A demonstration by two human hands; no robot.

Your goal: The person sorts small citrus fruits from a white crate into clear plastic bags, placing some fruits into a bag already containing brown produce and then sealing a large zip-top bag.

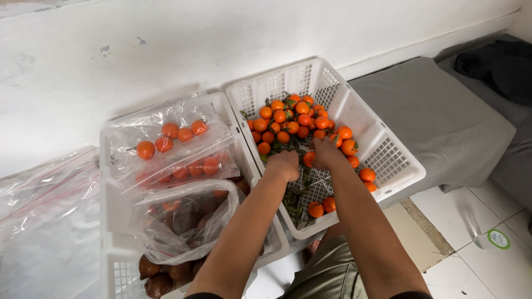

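A white plastic crate holds a heap of small oranges with green leaves and stems. Both my hands reach into it. My left hand is curled over the fruit near the crate's left wall. My right hand is closed among the oranges in the middle, with one orange showing between the two hands. Fingers are hidden, so what each hand holds is unclear. A few loose oranges lie on leaves at the crate's near end.
A second white crate to the left carries clear plastic bags of oranges and brown scaly fruit. More clear bags lie at far left. A grey mattress sits right, against the white wall, above white floor tiles.
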